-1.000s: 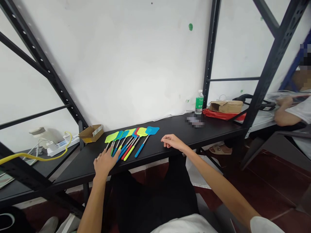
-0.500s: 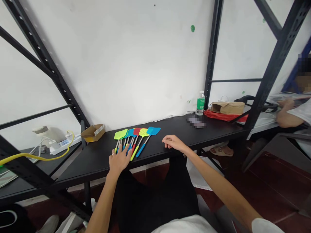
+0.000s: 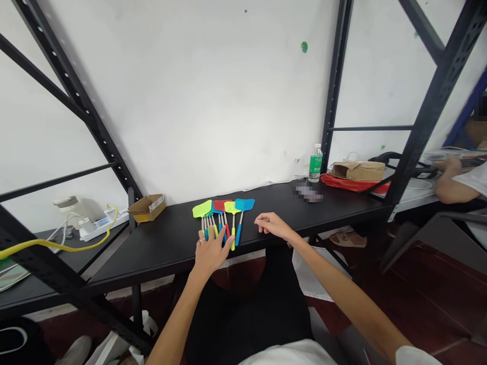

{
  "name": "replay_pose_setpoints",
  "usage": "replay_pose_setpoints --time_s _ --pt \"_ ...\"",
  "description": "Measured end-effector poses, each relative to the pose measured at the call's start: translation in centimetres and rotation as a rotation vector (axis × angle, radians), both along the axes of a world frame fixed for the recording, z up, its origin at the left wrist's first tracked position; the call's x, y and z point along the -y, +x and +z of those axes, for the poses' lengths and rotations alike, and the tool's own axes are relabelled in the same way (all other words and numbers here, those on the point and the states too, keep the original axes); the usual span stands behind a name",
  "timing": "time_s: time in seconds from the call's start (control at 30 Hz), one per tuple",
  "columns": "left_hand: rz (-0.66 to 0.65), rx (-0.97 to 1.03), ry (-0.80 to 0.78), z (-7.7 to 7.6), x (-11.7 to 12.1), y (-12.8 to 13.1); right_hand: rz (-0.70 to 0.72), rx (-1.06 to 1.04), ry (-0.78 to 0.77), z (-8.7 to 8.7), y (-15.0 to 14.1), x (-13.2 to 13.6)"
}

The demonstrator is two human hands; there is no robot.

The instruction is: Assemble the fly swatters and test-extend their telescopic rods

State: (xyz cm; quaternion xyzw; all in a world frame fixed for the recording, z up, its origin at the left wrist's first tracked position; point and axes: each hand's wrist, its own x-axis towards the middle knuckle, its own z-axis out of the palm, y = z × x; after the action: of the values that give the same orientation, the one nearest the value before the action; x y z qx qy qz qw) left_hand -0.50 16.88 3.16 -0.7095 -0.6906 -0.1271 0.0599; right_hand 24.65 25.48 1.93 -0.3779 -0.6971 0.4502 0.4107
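Note:
Several fly swatters in yellow-green, red and blue lie in an overlapping row on the black table (image 3: 171,243), their heads toward the wall. My left hand (image 3: 211,251) lies flat with fingers apart across the handles at the left of the row and hides part of them. At the right end are a yellow-green fly swatter (image 3: 233,228) and a blue fly swatter (image 3: 245,204), whose handles show beside my thumb. To the right of the row, my right hand (image 3: 272,224) rests at the table with its fingers curled in; I see nothing in them.
An open cardboard box (image 3: 146,208) sits at the table's left end. Toward the right stand a water bottle (image 3: 315,163) and a brown carton (image 3: 357,171) on red plastic (image 3: 342,182). Black shelf posts (image 3: 337,76) frame both sides. A person's arm (image 3: 451,182) shows at far right.
My left hand has moved right, and the swatters' handles have shifted with it, so they lie closer together and straighter. My right hand has stayed in place.

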Motion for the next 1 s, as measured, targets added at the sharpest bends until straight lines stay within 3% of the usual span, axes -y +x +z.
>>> replay_pose_setpoints --time_s 0.27,0.5,0.77,1.0 --pt "-0.198 0.032 -0.036 -0.2 1.2 2.3 -0.065 0.058 0.084 -0.1 0.1 0.2" --pt "-0.282 0.084 -0.005 -0.8 0.4 1.7 -0.136 0.357 0.423 0.7 -0.1 1.8" --pt "-0.337 0.001 0.105 -2.1 -0.4 1.4 0.081 0.577 0.487 1.6 0.0 2.9" --pt "-0.324 -0.012 0.139 -1.9 -0.2 1.6 -0.056 0.489 0.454 1.0 -0.7 2.8"
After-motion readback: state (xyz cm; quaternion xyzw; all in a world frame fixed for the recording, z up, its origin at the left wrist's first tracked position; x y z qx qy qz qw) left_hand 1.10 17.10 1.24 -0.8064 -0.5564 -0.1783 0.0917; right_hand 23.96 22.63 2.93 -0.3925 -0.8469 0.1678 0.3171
